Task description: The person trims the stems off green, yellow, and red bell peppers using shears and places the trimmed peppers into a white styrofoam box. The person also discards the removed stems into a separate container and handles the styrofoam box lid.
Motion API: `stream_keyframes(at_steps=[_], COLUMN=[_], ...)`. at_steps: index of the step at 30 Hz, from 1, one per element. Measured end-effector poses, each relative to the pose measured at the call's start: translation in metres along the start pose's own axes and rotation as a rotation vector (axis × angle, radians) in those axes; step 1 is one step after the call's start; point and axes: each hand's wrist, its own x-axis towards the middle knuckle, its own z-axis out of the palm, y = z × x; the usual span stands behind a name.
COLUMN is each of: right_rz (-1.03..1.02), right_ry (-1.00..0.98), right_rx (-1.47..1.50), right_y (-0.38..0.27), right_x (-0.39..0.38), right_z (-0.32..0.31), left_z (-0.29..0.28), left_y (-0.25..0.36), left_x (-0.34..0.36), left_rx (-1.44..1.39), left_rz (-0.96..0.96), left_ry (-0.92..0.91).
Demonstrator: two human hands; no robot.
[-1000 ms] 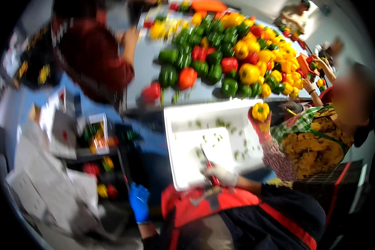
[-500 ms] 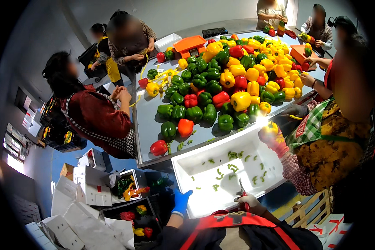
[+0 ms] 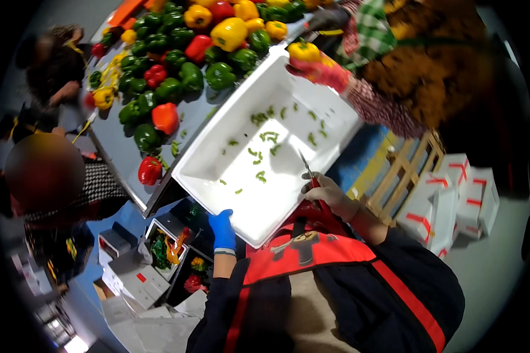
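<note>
A white foam box point(image 3: 206, 189) stands before me, with several short green stem pieces point(image 3: 269, 136) scattered over its floor. At its near left edge my left hand point(image 3: 222, 231), in a blue glove, is closed on the rim. Red-handled scissors point(image 3: 305, 166) are in my right hand point(image 3: 331, 193), which wears a pale glove; the blades point away from me over the box's near right side. Across the box, a co-worker's pink-gloved hand point(image 3: 324, 73) holds a yellow pepper point(image 3: 304, 50) near the far rim.
Green, red and yellow peppers point(image 3: 219, 75) are heaped on the table point(image 3: 113, 139) beyond the box. A person bends at the far left. Foam boxes point(image 3: 142, 283) and a black crate stand low at left; a wooden pallet point(image 3: 407, 176) and white boxes point(image 3: 447, 203) lie at right.
The view has turned, so the table has swung up and left and the box looks slanted. My left hand still holds the rim, my right hand the scissors.
</note>
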Motion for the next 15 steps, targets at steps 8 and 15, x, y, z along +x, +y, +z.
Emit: stream_keyframes(at_steps=[8,15], right_rz=[-0.062,-0.130], right_ry=[0.385,0.484], right_rx=[0.250,0.255], right_y=[0.077,0.118], right_x=[-0.085,-0.128], right_z=[0.048,0.057], left_z=[-0.025,-0.083], left_y=[0.013,0.054], left_x=[-0.003,-0.002], left_rx=[0.073,0.149], left_rz=[0.022,-0.061], left_ry=[-0.107,-0.238])
